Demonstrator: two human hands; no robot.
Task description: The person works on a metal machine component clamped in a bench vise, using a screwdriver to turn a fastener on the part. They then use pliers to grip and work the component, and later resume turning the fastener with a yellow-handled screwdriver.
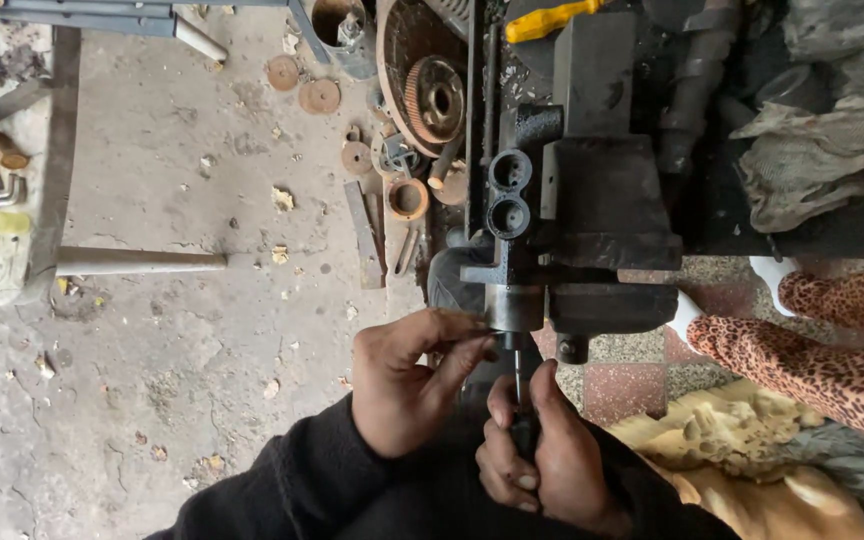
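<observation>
A dark cast metal cylinder part (pixel 510 235) with two round ports on top is clamped in a black bench vise (pixel 607 215). My left hand (pixel 407 380) reaches up to the part's lower round end (pixel 514 308), fingertips touching it. My right hand (pixel 537 450) grips the dark handle of a screwdriver-like tool (pixel 518 378), whose thin metal shaft points up into the bottom opening of the part. Both arms wear black sleeves.
Rusty discs and rings (pixel 318 96), a clutch-like plate (pixel 432 95) and a flat bar (pixel 365 235) lie on the concrete floor. A yellow-handled tool (pixel 552 20) lies by the vise. Grey rags (pixel 822 160) sit at right. Leopard-print fabric (pixel 832 360) is at right.
</observation>
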